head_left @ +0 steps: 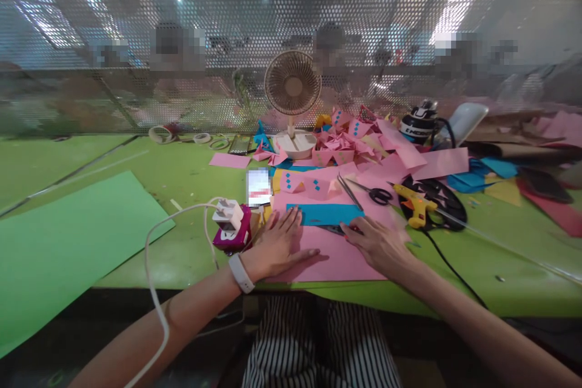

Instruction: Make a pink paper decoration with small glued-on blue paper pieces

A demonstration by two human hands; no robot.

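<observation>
My left hand [278,242] lies flat with fingers spread on a pink paper sheet [334,257] at the table's front edge. Its fingertips reach the left end of a blue paper strip [325,214] lying on the pink sheet. My right hand [377,242] rests flat on the pink sheet too, its fingers stretched toward the strip's lower right edge. Neither hand holds anything. A white band sits on my left wrist.
Scissors [370,193] and a yellow glue gun [414,203] lie right of the strip. A pink socket block with a white plug [231,225] and cable sits left. A small fan [292,94], a pile of pink folded papers [354,142] and a green sheet [68,236] are around.
</observation>
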